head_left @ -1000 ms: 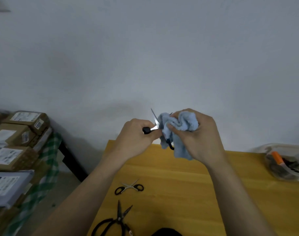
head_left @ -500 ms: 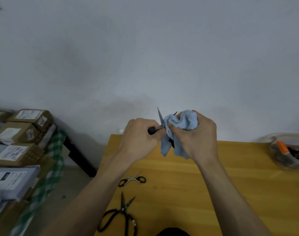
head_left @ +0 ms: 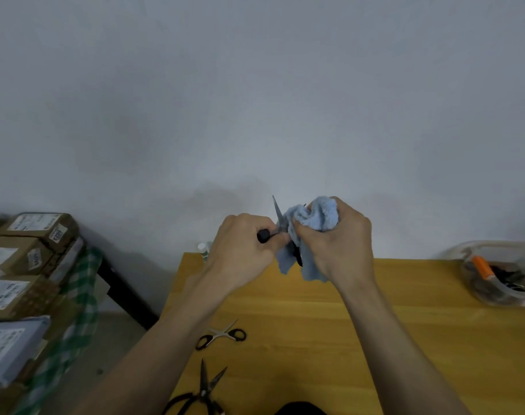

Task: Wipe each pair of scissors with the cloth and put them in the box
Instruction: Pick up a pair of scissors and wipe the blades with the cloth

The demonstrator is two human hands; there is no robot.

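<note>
Mid-frame: left hand point(head_left: 243, 244) closed round the handle of open scissors point(head_left: 277, 215); right hand point(head_left: 342, 239) bunched a blue cloth point(head_left: 313, 218) over one blade. Best wiped away from the edge. Two pairs point(head_left: 222, 335) waited lower centre; box point(head_left: 500, 272) far right.

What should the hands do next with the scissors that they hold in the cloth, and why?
Probably draw the blue cloth up along the exposed blade: the right hand bunches it low on the held scissors, the left hand grips the handle, and the tip is uncovered.
</note>
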